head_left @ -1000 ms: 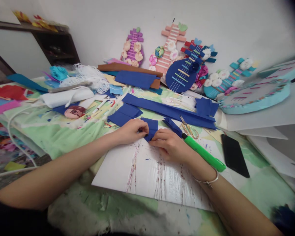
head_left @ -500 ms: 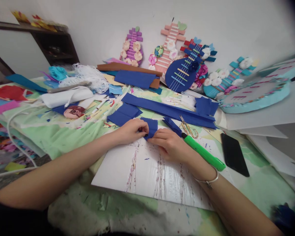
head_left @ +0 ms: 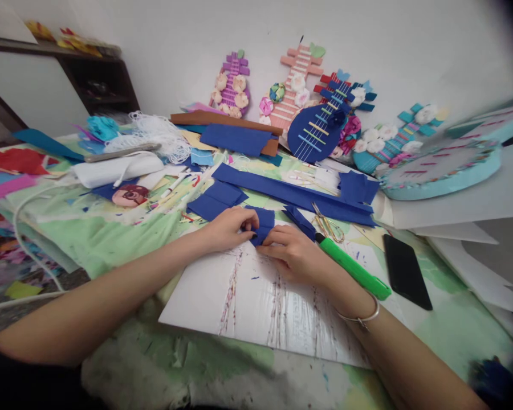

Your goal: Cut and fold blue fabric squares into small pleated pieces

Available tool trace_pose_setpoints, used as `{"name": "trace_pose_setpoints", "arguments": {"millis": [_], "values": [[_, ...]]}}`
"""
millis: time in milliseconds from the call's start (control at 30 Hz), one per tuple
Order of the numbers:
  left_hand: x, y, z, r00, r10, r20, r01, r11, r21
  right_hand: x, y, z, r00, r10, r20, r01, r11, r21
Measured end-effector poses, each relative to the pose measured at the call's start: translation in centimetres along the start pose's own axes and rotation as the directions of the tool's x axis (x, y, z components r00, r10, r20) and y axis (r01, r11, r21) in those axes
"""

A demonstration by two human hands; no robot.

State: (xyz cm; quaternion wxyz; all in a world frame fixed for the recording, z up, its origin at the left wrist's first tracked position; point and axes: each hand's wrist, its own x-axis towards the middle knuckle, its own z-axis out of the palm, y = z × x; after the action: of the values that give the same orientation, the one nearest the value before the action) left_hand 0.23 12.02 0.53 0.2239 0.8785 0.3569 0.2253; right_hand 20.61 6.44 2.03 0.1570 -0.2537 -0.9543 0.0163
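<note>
A small dark-blue piece of crepe paper (head_left: 263, 219) lies over the far edge of a white board (head_left: 205, 296) streaked with dried glue. My left hand (head_left: 233, 228) is closed at its left edge, thumb and fingers pinching. From the right, my right hand (head_left: 293, 250) grips its near edge with curled fingers, which hide part of the paper. Beside the right hand lie a folded blue strip (head_left: 300, 221), a green utility knife (head_left: 354, 267) and gold-handled scissors (head_left: 328, 223). Beyond the left hand is another folded blue piece (head_left: 216, 199).
A long blue strip (head_left: 290, 193) crosses the table behind my hands. To the right lies a black phone (head_left: 407, 272). Decorated lute-shaped crafts (head_left: 314, 132) lean on the wall. White cord (head_left: 158, 136) is heaped at the back left, near a rolled white sheet (head_left: 117, 168).
Both hands stay at the blue paper; the left fingertips have shifted slightly at its edge. The whole view has moved a little.
</note>
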Motion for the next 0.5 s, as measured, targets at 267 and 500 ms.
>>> {"name": "trace_pose_setpoints", "arguments": {"millis": [267, 500], "values": [[0.00, -0.81, 0.57, 0.997, 0.042, -0.060, -0.037, 0.996, 0.075, 0.09, -0.17, -0.13, 1.000, 0.014, 0.004, -0.014, 1.000, 0.008], [-0.24, -0.49, 0.43, 0.994, 0.019, -0.108, -0.017, 1.000, 0.019, 0.05, -0.14, -0.19, 1.000, 0.018, 0.007, -0.018, 1.000, 0.020]]}}
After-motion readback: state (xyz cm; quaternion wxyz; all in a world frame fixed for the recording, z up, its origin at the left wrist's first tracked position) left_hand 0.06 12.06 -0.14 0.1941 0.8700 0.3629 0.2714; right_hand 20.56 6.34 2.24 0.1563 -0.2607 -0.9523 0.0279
